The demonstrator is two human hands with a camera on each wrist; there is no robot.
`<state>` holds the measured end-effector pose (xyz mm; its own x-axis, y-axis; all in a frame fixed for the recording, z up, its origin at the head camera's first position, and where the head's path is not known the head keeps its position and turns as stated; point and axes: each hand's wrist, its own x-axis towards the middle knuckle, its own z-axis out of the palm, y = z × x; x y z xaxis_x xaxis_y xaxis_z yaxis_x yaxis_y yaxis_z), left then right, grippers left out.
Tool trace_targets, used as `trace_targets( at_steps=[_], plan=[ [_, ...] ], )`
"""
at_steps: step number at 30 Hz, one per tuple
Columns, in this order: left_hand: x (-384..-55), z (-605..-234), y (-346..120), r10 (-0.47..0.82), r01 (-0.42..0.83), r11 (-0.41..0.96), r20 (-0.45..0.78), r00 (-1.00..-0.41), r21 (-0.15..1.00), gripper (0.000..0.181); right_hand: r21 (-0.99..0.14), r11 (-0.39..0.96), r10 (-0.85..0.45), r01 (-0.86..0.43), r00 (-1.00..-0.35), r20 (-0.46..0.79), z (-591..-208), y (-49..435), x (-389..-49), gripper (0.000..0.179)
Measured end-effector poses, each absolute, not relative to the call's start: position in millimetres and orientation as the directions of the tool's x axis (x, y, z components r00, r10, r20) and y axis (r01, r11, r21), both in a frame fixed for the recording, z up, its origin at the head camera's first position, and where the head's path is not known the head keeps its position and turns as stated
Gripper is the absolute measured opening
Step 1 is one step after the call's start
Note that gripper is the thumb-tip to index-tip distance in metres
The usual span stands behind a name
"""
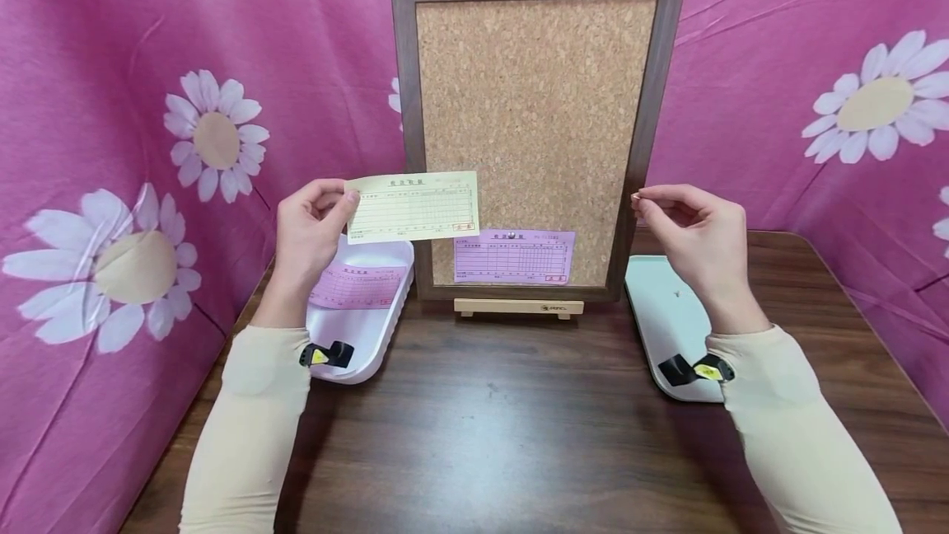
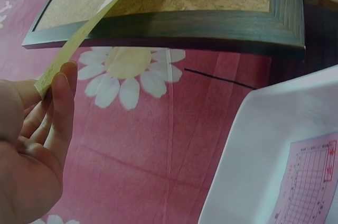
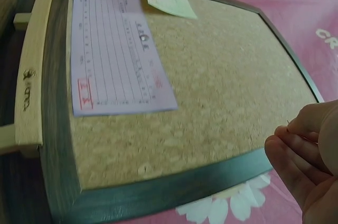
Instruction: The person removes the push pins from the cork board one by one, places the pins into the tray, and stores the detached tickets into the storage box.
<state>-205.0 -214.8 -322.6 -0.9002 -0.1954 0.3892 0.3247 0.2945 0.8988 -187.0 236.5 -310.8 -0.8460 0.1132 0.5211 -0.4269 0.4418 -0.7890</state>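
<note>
My left hand (image 1: 310, 225) pinches a pale yellow receipt slip (image 1: 415, 208) by its left end, thumb in front. The slip hangs over the lower left of a framed corkboard (image 1: 534, 97); in the left wrist view it is nearly edge-on. A purple receipt slip (image 1: 513, 260) lies on the cork near the bottom, with a round metallic pin head (image 3: 142, 38) at its top middle. Beside the board's right frame, my right hand (image 1: 700, 241) pinches a tiny pushpin (image 3: 288, 123) between thumb and fingertips; mostly its thin point shows.
A white tray (image 1: 380, 344) with a pink slip (image 1: 356, 288) stands left of the board. At the right is a shallow white tray (image 1: 660, 328) with a small pin (image 1: 676, 293) in it. A wooden stand (image 1: 511, 307) supports the board on the brown table (image 1: 482, 435).
</note>
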Motion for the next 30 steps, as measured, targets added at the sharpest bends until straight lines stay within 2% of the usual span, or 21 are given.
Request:
trace_targets(
  at_steps=[7, 15, 20, 25, 30],
  plan=[
    [-199.4, -322.3, -225.2, -0.2, 0.309, 0.297, 0.375, -0.905, 0.904, 0.024, -0.768, 0.513, 0.134, -0.384, -0.848, 0.513, -322.0, 256.5, -182.2, 0.015],
    [-193.7, -327.7, -239.9, -0.222, 0.226, 0.361, 0.319, -0.921, 0.905, 0.028, -0.777, 0.528, 0.146, -0.343, -0.864, 0.481, -333.9, 276.1, -178.8, 0.018],
    [-188.4, -330.0, -249.9, -0.234, 0.174, 0.321, 0.256, -0.938, 0.931, 0.024, -0.782, 0.535, 0.156, -0.32, -0.872, 0.463, -342.0, 285.9, -176.3, 0.019],
    [-183.7, -333.6, -261.0, -0.251, 0.147, 0.34, 0.24, -0.938, 0.929, 0.018, -0.79, 0.556, 0.178, -0.259, -0.891, 0.418, -348.9, 295.6, -173.1, 0.02],
    [-180.0, -336.3, -273.4, -0.264, 0.12, 0.393, 0.237, -0.935, 0.912, 0.023, -0.796, 0.572, 0.181, -0.198, -0.916, 0.358, -359.8, 307.5, -170.3, 0.023]
  ],
)
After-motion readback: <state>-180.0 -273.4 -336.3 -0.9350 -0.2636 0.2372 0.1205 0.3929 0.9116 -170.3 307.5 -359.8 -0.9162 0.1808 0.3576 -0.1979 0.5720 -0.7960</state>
